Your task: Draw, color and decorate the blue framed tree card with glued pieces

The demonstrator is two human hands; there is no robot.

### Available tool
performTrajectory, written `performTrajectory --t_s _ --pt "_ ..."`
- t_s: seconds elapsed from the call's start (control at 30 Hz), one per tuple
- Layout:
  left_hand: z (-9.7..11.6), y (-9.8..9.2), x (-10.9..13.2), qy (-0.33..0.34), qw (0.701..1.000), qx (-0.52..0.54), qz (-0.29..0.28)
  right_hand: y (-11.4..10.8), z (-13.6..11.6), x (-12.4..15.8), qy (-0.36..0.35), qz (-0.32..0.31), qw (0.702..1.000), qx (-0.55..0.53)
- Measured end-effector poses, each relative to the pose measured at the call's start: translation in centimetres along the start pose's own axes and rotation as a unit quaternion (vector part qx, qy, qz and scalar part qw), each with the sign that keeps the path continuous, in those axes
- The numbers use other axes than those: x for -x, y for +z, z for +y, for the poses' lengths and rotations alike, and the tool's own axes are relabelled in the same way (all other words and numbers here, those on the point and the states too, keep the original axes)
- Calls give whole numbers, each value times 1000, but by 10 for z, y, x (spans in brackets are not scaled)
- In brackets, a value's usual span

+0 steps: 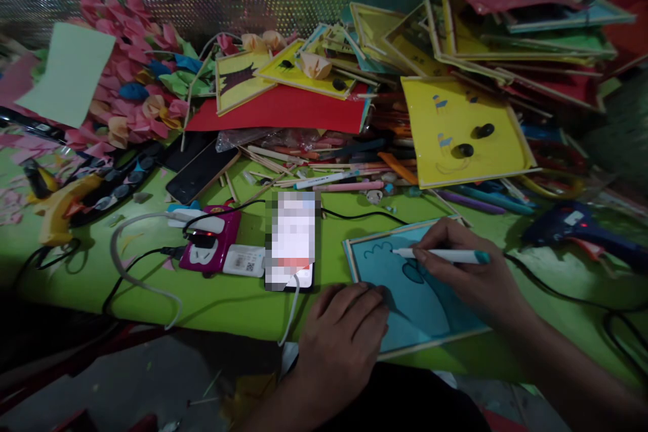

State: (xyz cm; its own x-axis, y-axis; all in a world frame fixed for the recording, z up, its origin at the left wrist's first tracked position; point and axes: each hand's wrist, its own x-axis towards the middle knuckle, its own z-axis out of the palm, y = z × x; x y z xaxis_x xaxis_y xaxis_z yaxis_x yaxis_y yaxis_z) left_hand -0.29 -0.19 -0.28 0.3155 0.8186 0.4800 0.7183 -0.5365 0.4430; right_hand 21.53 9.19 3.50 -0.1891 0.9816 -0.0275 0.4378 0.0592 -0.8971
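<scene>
My right hand (458, 266) pinches a white marker pen (455, 256) with a teal end. Its tip touches a blue sheet (430, 307) edged with thin wooden sticks, at the end of a wavy dark line. Other dark outlines, an oval and a long curve, show on the same sheet. My left hand (349, 331) lies flat over the sheet's left edge, fingers out and side by side, holding nothing. Just left of the sheet is a lit phone (293, 239), its screen blurred, with a white cable at its lower end.
A magenta power strip (210, 243) with plugs and cables lies left of the phone. Glue guns, one yellow (65, 209) and one dark blue (582, 229), lie at either side. Framed coloured sheets (526, 47) pile up behind, beside pink paper shapes (131, 47) and scattered pens.
</scene>
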Motion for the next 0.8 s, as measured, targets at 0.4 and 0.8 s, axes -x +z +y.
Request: performTrajectory --t_s 0.4,0.8 --pt "-1 0 -1 4 1000 14 10 0 1 1 -24 -5 1000 16" --pt "-1 1 1 6 1000 9 17 -2 -2 0 -27 3 999 47"
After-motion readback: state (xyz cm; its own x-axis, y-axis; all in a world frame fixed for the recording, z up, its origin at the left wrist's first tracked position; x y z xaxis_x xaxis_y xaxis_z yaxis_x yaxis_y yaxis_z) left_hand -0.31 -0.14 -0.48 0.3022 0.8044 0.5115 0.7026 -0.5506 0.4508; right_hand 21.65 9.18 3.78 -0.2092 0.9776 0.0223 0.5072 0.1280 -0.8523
